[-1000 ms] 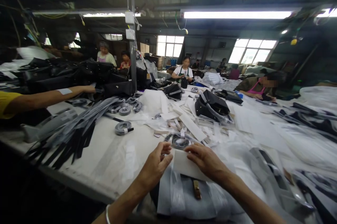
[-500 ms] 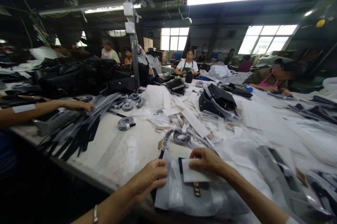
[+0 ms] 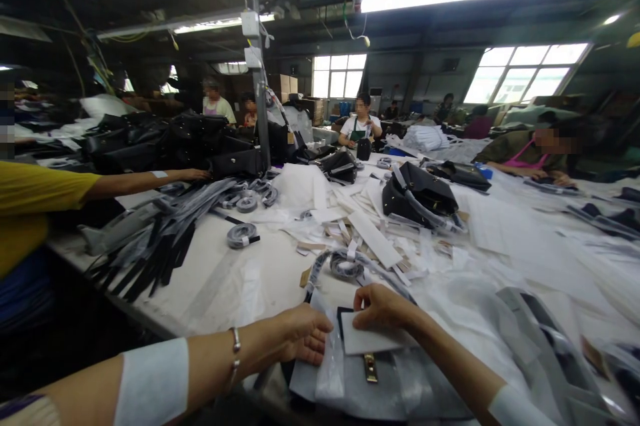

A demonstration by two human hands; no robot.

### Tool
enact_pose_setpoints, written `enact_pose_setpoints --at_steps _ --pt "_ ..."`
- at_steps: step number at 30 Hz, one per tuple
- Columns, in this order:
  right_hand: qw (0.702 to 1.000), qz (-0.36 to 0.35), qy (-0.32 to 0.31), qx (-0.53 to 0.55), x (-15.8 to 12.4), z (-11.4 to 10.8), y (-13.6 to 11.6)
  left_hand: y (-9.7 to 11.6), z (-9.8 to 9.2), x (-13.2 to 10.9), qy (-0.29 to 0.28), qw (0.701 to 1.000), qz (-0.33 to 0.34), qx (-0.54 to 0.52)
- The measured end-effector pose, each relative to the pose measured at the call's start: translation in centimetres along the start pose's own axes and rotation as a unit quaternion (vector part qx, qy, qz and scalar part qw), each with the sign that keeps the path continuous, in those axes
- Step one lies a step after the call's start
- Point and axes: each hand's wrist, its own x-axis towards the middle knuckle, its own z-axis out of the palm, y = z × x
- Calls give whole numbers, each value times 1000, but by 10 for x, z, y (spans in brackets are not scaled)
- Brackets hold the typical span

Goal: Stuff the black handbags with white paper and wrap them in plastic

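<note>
A handbag (image 3: 350, 379) lies in front of me under grey sheet wrapping, with a gold clasp (image 3: 371, 368) showing through. Its handle (image 3: 316, 267) is wound in clear plastic and arches away from me. At the bag's left side, my left hand (image 3: 307, 336) rests against the wrapping and a clear plastic strip (image 3: 331, 369), fingers half bent and apart. My right hand (image 3: 383, 306) pinches a small white sheet (image 3: 367, 339) between thumb and fingers, over the dark flap above the clasp. A wrapped coiled strap (image 3: 346, 265) lies just behind the bag.
Dark straps (image 3: 165, 246) in plastic lie in a bundle on the left. A black handbag (image 3: 420, 193) stands beyond white paper scraps (image 3: 373, 236). Another person's arm (image 3: 135, 183) reaches toward a black bag pile (image 3: 175, 139). Grey wrapped pieces (image 3: 545, 353) lie at right.
My left hand has shifted slightly right, its fingers more bent. The white sheet sits a little lower and left in my right hand. The co-worker at left has reached farther toward the bags.
</note>
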Motion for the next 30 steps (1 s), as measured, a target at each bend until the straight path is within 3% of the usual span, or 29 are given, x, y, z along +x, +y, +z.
enact_pose_setpoints --at_steps 7,11,16,22,30 --pt "1000 -18 -14 -13 4 -2 -6 0 6 -3 -29 999 -17 -21" --pt "996 -41 -60 44 5 1 -14 0 7 -17 -49 996 44 -56" --pt "991 -19 -8 135 8 14 -18 -6 9 -31 -72 989 126 -31" --pt "981 -20 8 190 10 29 -14 -14 13 -29 11 973 224 62" --pt "976 4 34 214 8 40 -18 -19 14 1 129 954 237 132"
